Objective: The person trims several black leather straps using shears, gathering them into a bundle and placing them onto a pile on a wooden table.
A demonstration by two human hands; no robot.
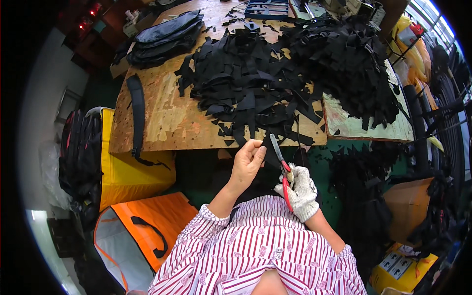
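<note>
The gloved right hand (301,191) grips red-handled scissors (281,164) just below the bench (162,123) edge, their long axis running from 5 o'clock up to 11 o'clock, blades pointing at the black strip (269,153) pinched in the bare left hand (247,160). A heap of black webbing pieces (275,73) lies at 12 o'clock.

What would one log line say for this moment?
left hand: pinching black strap | right hand: gloved, holding scissors | strap pile on table

One scissors (282,169), two hands (247,160)
</note>
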